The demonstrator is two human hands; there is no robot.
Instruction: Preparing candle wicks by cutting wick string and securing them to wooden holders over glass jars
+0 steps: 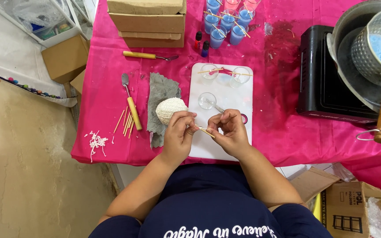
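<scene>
Head view: the left hand [178, 132] and right hand [228, 130] pinch a thin wooden stick [206, 132] between closed fingers, over the white tray [225, 94] on the pink tabletop [106, 101]. Brown cardboard boxes [147, 22] stack at the far edge; another box [358, 207], with a dark label, is cut off bottom right. Whether wick runs along the stick is unclear.

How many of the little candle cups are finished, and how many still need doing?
Done: about seven small glass cups filled with blue and pink wax stand at the back. In hand: both the left hand and right hand pinch a thin wooden stick. Left: three empty clear glass cups wait on the white board.
</scene>
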